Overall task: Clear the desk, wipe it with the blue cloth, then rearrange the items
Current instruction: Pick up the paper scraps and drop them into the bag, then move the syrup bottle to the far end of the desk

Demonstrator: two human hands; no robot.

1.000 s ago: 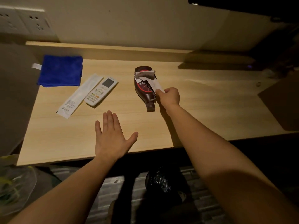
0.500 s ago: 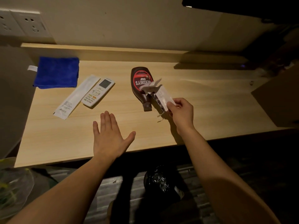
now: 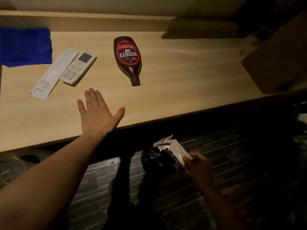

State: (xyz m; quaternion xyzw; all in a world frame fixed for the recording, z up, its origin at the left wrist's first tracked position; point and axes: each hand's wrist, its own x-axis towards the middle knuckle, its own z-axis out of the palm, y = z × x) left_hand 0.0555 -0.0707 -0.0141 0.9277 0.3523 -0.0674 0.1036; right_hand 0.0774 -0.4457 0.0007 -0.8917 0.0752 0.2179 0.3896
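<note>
On the wooden desk (image 3: 182, 77) lie a folded blue cloth (image 3: 25, 46) at the far left, a long white packet (image 3: 53, 73), a white remote control (image 3: 78, 67) beside it, and a brown syrup bottle (image 3: 127, 58) on its side with the cap towards me. My left hand (image 3: 98, 115) rests flat and open on the desk near its front edge. My right hand (image 3: 197, 166) is below the desk edge, gripping a torn white wrapper (image 3: 174, 148) just above a black bag (image 3: 156, 158) on the floor.
A brown cardboard box (image 3: 279, 58) sits at the desk's right end. A raised wooden ledge (image 3: 86, 22) runs along the back against the wall. The floor (image 3: 232, 163) below is dark striped. A clear plastic bag (image 3: 10, 165) shows at the lower left.
My right hand has carried the white wrapper off the desk, from beside the syrup bottle down to above the black bag. The left hand has stayed flat on the desk.
</note>
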